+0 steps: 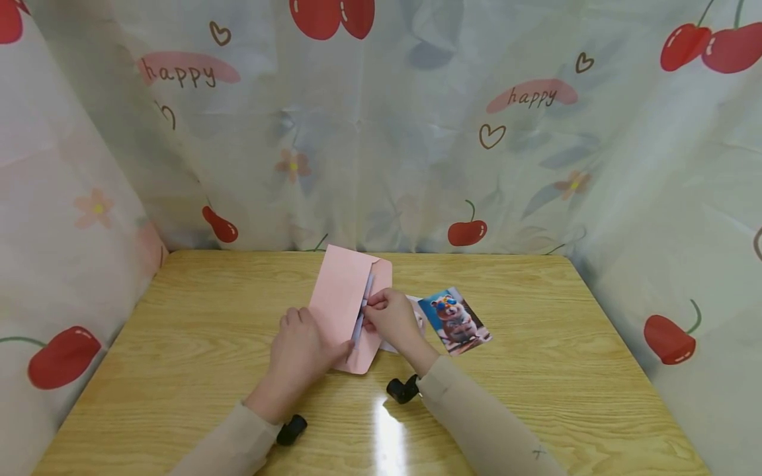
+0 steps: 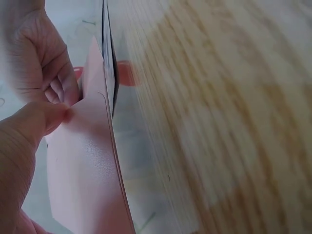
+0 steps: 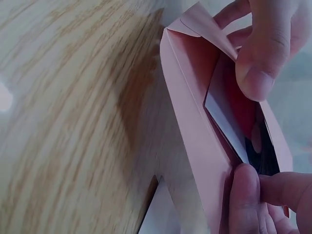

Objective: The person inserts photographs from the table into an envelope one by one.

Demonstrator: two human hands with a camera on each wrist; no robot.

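Left fingers (image 3: 261, 78) grip the pink envelope (image 1: 339, 284) at its opening; right fingers (image 3: 244, 192) pinch a card (image 3: 226, 114) lying partly inside it

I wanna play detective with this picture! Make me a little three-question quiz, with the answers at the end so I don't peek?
1. True or false: the pink envelope in the left hand is sealed shut.
2. What does the right hand pinch at the envelope's opening? A) a pencil B) a card C) a spoon
3. Fill in the blank: the animal in the hamster picture on the table wears ____.

Key: 1. False, it is open. 2. B. 3. Sunglasses.
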